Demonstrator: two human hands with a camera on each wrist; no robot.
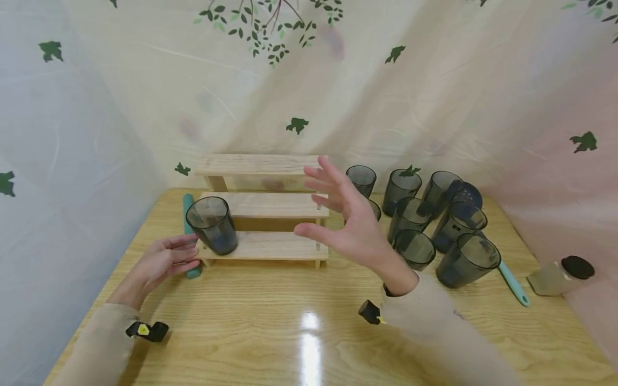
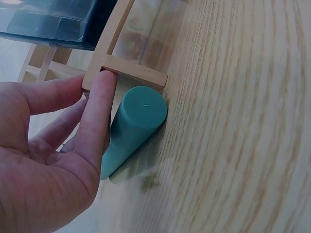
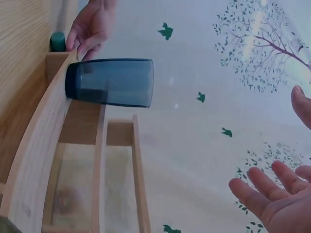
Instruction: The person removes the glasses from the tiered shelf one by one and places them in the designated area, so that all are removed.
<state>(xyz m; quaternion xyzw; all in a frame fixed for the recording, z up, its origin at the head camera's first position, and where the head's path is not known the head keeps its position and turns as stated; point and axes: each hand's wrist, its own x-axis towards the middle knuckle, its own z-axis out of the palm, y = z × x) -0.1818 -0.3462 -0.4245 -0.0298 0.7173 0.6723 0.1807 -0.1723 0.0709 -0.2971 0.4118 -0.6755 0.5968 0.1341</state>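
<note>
A three-tier wooden step rack (image 1: 277,245) stands on the table. One smoky grey drinking glass (image 1: 211,225) sits upright at the left end of its lowest tier. My left hand (image 1: 156,262) pinches the left end of that tier; in the left wrist view its fingers (image 2: 95,121) lie against the wood's corner, one of them under the edge. Just beside it a teal cylinder (image 2: 144,107) lies along the rack's side. My right hand (image 1: 354,225) is raised in front of the rack's right end, fingers spread and thumb apart, holding nothing.
Several more grey glasses (image 1: 467,262) stand grouped right of the rack. Among them are a dark round item (image 1: 469,195) and a teal-handled utensil (image 1: 514,284). Farther right lies a jar with a black lid (image 1: 577,267). A patterned cloth (image 1: 299,80) hangs behind the table.
</note>
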